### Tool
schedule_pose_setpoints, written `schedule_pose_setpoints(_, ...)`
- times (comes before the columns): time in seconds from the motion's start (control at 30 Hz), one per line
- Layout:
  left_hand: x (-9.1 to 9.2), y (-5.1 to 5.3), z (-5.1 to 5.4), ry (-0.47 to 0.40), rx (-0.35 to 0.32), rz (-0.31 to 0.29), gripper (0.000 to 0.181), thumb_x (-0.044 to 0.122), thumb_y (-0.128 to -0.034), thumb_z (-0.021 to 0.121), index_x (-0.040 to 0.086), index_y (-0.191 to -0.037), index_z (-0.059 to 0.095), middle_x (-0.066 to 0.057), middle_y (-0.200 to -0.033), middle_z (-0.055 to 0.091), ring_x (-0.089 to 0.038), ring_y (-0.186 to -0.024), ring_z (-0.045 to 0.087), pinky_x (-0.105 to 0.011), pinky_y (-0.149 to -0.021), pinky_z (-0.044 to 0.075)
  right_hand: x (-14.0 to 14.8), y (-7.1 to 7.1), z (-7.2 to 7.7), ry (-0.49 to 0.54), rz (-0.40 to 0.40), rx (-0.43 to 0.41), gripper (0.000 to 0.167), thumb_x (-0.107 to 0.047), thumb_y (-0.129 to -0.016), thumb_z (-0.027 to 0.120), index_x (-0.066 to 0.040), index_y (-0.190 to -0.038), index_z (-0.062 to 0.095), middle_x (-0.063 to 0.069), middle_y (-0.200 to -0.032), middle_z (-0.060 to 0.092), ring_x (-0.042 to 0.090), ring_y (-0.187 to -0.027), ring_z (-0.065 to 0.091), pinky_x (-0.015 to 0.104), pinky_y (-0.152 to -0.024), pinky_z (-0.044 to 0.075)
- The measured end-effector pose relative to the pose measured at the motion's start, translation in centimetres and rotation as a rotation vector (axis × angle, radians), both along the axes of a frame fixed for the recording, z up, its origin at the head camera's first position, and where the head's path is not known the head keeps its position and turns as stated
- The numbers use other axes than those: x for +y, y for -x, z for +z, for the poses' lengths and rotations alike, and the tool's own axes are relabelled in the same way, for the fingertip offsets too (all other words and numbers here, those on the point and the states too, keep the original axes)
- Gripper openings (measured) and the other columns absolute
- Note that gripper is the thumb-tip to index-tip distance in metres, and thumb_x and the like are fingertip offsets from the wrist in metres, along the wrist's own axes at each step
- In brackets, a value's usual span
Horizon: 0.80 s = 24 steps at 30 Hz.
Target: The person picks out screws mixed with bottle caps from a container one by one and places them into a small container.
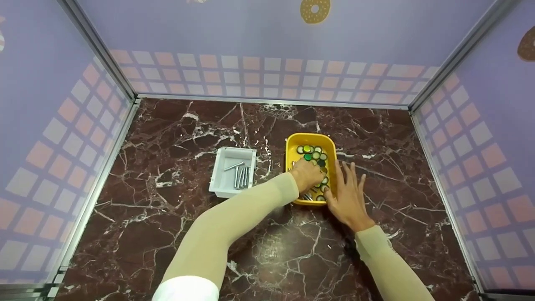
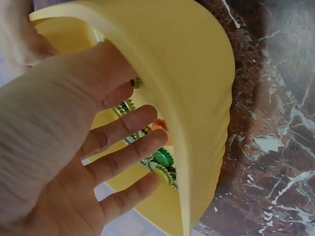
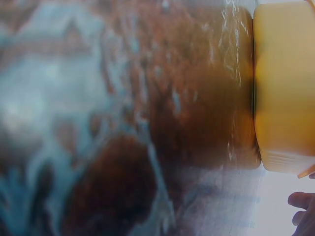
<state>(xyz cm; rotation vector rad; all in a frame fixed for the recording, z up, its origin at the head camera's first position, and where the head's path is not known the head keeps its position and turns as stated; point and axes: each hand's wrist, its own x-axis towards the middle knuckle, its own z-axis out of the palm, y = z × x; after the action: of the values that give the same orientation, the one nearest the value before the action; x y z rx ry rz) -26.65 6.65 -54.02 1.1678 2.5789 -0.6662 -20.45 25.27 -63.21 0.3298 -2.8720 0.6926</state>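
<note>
A yellow plastic bin (image 1: 310, 138) holds several bottle caps (image 1: 316, 155), green, yellowish and dark, and a few slim silver metal pieces (image 1: 308, 195) near its front. My left hand (image 1: 308, 173) reaches down inside it among the caps. In the left wrist view the last fingers of the left hand (image 2: 74, 147) stretch over the caps, one of them orange (image 2: 160, 129); the thumb tip and whatever is at it are hidden by the rim. On the bin's right side rests my right hand (image 1: 347, 200), fingers straight and spread outside the wall, thumb at the rim.
Left of the bin stands a white tray (image 1: 222, 189) with several silver bolt-like metal pieces (image 1: 242, 177) in it. Both containers sit on a dark red marbled surface (image 1: 267, 251). Printed lilac panels (image 1: 250, 33) rise at the back and both sides.
</note>
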Motion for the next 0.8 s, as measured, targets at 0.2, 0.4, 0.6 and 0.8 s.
schedule_pose_setpoints(0.2, 0.4, 0.8, -0.5, -0.060, -0.008, 0.045, 0.032, 0.025, -0.1167, 0.066, 0.023, -0.146, 0.080, 0.003, -0.137, 0.086, -0.017, -0.116, 0.085, -0.039, -0.093, 0.075, -0.1, 0.1, 0.0, 0.002, 0.005, -0.006, 0.095, -0.035, -0.106, 0.065, -0.015, -0.188, 0.020, 0.030, -0.189, 0.030, 0.057, -0.180, 0.014, 0.090, -0.139, 0.004)
schedule_pose_setpoints(0.4, 0.1, 1.4, -0.9, -0.113, 0.019, 0.084, 0.027, 0.026, -0.1166, 0.066, 0.023, -0.130, 0.089, 0.001, -0.125, 0.089, -0.015, -0.106, 0.087, -0.036, -0.085, 0.075, -0.2, 0.2, 0.1, 0.007, 0.010, 0.001, 0.094, -0.036, -0.107, 0.064, -0.013, -0.187, 0.021, 0.030, -0.188, 0.031, 0.056, -0.181, 0.014, 0.089, -0.140, 0.005)
schedule_pose_setpoints(0.6, -0.5, 1.7, -1.1, -0.197, 0.038, 0.079, 0.025, 0.024, -0.1153, 0.068, 0.022, -0.128, 0.090, 0.000, -0.122, 0.090, -0.016, -0.105, 0.088, -0.033, -0.084, 0.075, -0.2, 0.0, 0.1, 0.019, 0.002, 0.022, 0.092, -0.034, -0.106, 0.066, -0.012, -0.186, 0.024, 0.032, -0.186, 0.035, 0.058, -0.179, 0.017, 0.091, -0.138, 0.007)
schedule_pose_setpoints(0.8, -0.9, 2.1, -0.8, -0.271, -0.013, 0.099, 0.026, 0.020, -0.1169, 0.067, 0.014, -0.130, 0.089, -0.007, -0.125, 0.089, -0.021, -0.107, 0.088, -0.034, -0.087, 0.075, 0.0, -0.1, 0.0, 0.020, -0.002, 0.003, 0.092, -0.033, -0.107, 0.065, -0.014, -0.187, 0.023, 0.031, -0.187, 0.033, 0.058, -0.179, 0.016, 0.091, -0.138, 0.006)
